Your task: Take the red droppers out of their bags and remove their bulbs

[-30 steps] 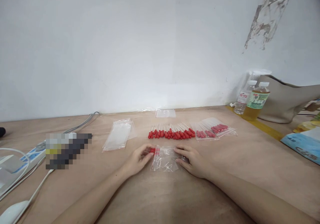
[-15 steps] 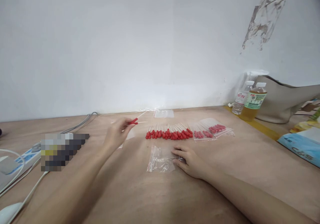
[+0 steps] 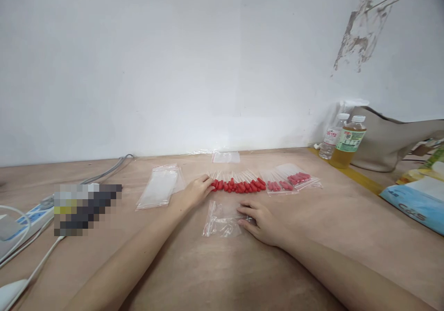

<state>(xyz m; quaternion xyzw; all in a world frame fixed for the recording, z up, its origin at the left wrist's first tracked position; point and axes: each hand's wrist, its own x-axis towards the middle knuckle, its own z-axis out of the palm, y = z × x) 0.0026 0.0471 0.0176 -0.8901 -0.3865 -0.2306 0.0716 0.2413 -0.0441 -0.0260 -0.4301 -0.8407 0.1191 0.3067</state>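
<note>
Head view: lower-right packet (image 3: 411,207) reads "C&S". Left hand (image 3: 197,191) at central red-tipped sticks (image 3: 243,187) — grip unclear; right hand (image 3: 262,222) on bag (image 3: 222,223), fingers parted.

Left hand at the row of red sticks, right hand on a clear bag.
The left hand (image 3: 200,189) touches the near left end of a row of red-ended sticks (image 3: 239,187) on the wooden table (image 3: 194,265); the right hand (image 3: 260,223), thumb and fingers apart, rests on the right end of a flat zip bag (image 3: 222,221). Left of the row lies a stack of clear bags (image 3: 157,187) — right of it, bags with red-ended sticks inside (image 3: 280,186). Two bottles (image 3: 348,144) stand farther right, near the wall (image 3: 173,70).
</note>
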